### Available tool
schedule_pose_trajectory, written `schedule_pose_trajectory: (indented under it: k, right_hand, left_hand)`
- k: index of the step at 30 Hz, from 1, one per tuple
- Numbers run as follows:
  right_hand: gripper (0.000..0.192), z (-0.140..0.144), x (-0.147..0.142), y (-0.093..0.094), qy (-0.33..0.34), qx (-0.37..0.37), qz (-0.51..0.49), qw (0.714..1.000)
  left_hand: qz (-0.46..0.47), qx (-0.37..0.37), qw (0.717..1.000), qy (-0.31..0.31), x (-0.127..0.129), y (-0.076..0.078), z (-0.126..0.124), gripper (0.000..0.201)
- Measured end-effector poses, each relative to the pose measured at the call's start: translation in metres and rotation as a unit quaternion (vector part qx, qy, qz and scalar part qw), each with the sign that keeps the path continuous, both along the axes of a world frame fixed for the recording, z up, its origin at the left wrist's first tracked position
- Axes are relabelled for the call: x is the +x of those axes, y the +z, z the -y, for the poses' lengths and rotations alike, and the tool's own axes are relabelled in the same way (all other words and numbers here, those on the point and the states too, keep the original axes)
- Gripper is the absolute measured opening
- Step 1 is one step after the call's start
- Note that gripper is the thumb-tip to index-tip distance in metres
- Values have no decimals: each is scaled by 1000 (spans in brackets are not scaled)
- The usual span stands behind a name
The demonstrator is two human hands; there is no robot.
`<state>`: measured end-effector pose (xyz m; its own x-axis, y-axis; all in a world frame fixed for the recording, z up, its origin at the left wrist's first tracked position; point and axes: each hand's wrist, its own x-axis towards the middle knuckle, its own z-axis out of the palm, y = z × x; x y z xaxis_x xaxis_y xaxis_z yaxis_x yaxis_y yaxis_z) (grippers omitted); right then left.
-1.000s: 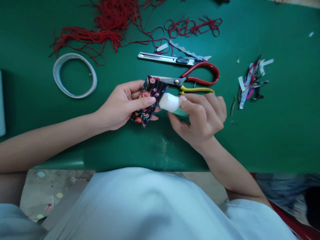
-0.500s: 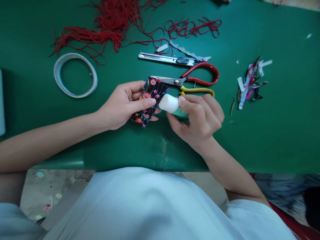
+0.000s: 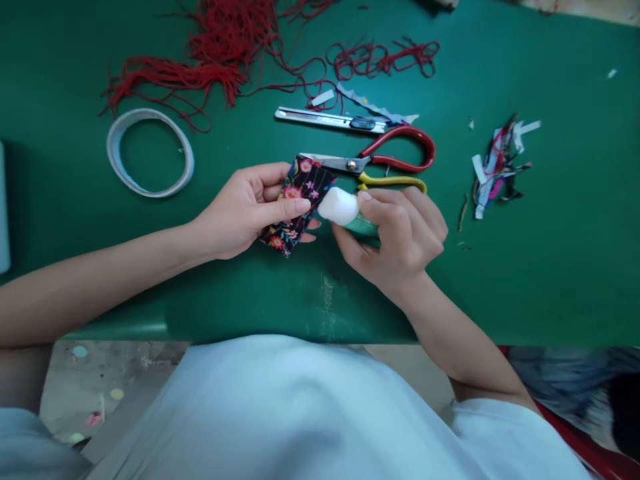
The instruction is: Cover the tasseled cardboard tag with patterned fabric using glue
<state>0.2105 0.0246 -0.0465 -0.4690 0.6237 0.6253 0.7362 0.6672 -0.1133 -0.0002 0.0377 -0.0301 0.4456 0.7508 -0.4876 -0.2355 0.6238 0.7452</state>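
Observation:
My left hand grips a small black fabric piece printed with bright flowers, thumb on top and fingers behind it. My right hand is closed around a green tube with a broad, rounded white end. That white end points at the right edge of the fabric; whether the two touch I cannot tell. Just beyond both hands lie scissors with one red and one yellow handle, their blade tips close behind the fabric. A box cutter rests beyond the scissors.
On the green table a roll of tape lies at left. Red cords are heaped at the far side, with a smaller tangle to the right. Scraps form a pile at right, and a jagged paper strip lies by the cutter.
Both hands keep nearly the same pose and hold on the fabric piece and the tube. The view has shifted very slightly.

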Motion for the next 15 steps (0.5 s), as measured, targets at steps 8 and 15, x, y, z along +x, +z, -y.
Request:
schedule_pose_trajectory:
  k: [8,15]
  right_hand:
    - [21,6,-3,15,-41,-222,-192,955]
    - [10,12,-16,17,-9,-390,-304,869]
  left_hand:
    - [22,-10,1000,-14,-3,-1,-2,43]
    - [109,-75,989,-72,-3,-1,2,41]
